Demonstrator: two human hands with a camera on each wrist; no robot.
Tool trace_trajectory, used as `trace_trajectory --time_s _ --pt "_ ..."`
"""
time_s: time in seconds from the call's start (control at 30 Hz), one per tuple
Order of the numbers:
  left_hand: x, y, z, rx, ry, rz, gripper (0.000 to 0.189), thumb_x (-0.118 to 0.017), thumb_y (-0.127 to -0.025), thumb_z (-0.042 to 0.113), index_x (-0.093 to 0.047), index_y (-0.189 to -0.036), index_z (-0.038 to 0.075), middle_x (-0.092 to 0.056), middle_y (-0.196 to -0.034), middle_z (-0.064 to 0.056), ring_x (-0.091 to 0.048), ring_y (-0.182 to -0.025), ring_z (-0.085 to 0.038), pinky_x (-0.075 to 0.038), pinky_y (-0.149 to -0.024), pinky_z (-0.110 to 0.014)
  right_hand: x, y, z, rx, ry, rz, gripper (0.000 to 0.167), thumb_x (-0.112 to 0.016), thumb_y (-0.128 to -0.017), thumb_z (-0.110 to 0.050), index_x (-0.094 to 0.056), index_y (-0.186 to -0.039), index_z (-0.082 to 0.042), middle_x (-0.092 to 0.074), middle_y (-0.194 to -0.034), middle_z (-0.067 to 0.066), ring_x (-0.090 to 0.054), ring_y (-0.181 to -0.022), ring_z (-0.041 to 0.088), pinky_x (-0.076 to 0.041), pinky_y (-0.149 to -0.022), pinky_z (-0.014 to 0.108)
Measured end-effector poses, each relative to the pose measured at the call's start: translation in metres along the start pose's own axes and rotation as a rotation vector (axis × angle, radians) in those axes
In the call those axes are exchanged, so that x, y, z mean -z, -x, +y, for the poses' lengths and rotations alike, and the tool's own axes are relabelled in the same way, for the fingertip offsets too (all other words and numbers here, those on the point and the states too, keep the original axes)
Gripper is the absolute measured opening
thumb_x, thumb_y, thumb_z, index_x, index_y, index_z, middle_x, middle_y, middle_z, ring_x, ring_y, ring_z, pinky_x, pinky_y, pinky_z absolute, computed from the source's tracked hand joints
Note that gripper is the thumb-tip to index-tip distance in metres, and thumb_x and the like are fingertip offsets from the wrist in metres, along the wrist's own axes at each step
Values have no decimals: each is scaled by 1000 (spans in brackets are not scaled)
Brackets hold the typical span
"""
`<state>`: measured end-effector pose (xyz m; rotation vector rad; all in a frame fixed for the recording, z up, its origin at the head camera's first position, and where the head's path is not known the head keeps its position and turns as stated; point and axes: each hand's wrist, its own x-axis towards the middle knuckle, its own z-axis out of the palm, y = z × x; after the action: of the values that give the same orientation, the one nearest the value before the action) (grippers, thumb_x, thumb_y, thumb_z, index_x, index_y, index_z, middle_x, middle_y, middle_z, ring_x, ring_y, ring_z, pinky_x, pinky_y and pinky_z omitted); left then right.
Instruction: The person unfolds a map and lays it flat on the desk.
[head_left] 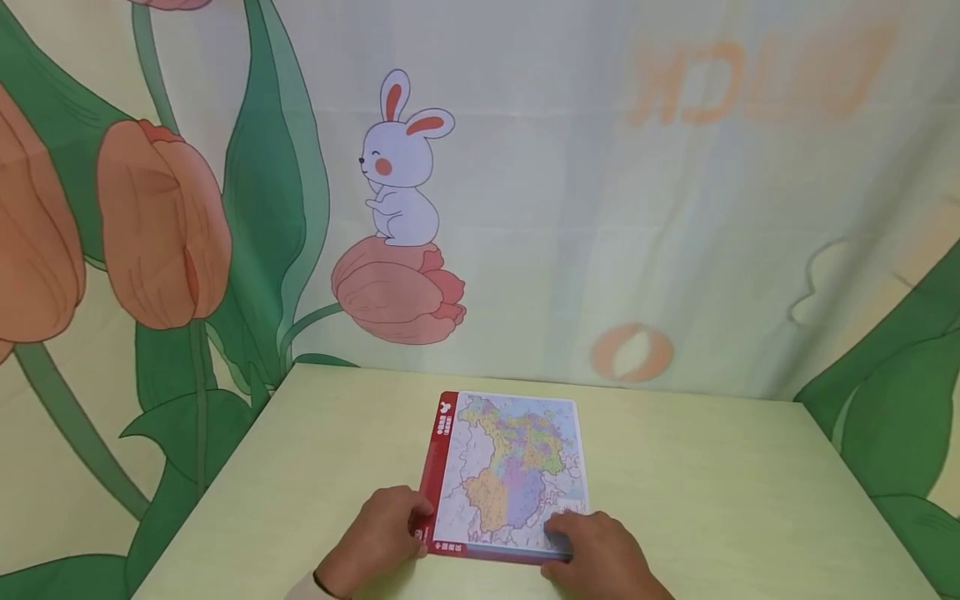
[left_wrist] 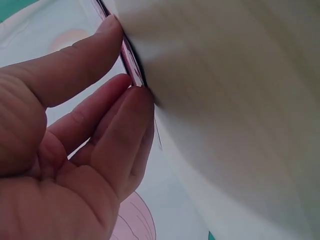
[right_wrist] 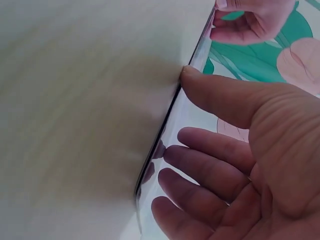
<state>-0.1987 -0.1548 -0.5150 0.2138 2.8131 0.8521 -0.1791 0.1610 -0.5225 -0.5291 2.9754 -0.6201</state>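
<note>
A flat rectangular map board (head_left: 510, 475) with a red strip along its left side lies on the table, its print a coloured map. At its near left corner, my left hand (head_left: 382, 529) touches the edge with thumb and fingertips. In the left wrist view, the fingers of that hand (left_wrist: 100, 130) lie side by side against the thin edge. My right hand (head_left: 603, 550) is at the near right corner, fingers reaching over the printed face. The right wrist view shows its thumb at the near edge and the other fingers spread loosely; contact of these fingers is unclear.
The pale yellow table (head_left: 712, 500) extends on both sides of the board. Behind it hangs a curtain (head_left: 562, 208) printed with tulips and a white rabbit (head_left: 401, 175), close to the table's far edge.
</note>
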Motion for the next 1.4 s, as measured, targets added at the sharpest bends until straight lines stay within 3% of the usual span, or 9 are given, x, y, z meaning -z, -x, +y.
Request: trace_trajectory --time_s 0.13,0.4,0.53,0.67,0.8,1.0,1.4 --pt "0 -1 -2 -30 19 -1 41 -95 -76 10 -78 -113 4 -66 -96 0 -56 -89 -17 -55 -84 -39 -6 -7 -11 70 31 14 48 -94 -74 -41 -78 -113 -19 -77 -98 -5 -67 -85 16 -54 -73 39" --pt "-2 -5 0 -13 6 -40 43 -95 -76 10 -77 -114 1 -64 -94 0 -55 -89 -16 -57 -89 -42 -19 -28 -41 165 70 -43 48 -92 -78 -42 -74 -117 -19 -73 -99 -11 -61 -81 7 -56 -79 36" --pt "-1 -4 2 -62 -39 -22 42 -95 -75 10 -78 -112 1 -64 -92 0 -54 -86 -15 -55 -86 -40 -23 -35 -57 203 99 -41 52 -90 -81 -42 -73 -124 -17 -76 -119 -2 -72 -102 16 -59 -91 42" --pt "2 -3 4 -77 -59 -22 42 -95 -75 9 -77 -112 1 -64 -93 -1 -54 -85 -15 -55 -86 -39 -27 -42 -72 177 110 -93 60 -87 -84 -46 -70 -134 -17 -70 -141 1 -67 -130 24 -55 -106 48" --pt "6 -3 5 -63 -52 -40 41 -94 -76 8 -77 -113 1 -64 -93 -1 -53 -86 -16 -54 -85 -39 -33 -50 -83 176 133 -131 62 -85 -85 -50 -68 -137 -20 -67 -147 -1 -65 -134 23 -55 -106 48" --pt "9 -4 5 -68 -30 -59 38 -93 -77 6 -78 -112 1 -63 -90 0 -53 -84 -16 -53 -81 -35 -42 -57 -95 295 216 -104 53 -81 -90 -51 -68 -131 -20 -67 -146 0 -64 -136 21 -59 -100 44" --pt "11 -7 3 -91 -49 -53 36 -94 -77 8 -79 -110 2 -61 -86 0 -53 -80 -14 -48 -74 -30 -45 -58 -107 454 384 -98 49 -67 -103 -42 -63 -144 -16 -65 -148 -1 -62 -138 17 -56 -106 35"
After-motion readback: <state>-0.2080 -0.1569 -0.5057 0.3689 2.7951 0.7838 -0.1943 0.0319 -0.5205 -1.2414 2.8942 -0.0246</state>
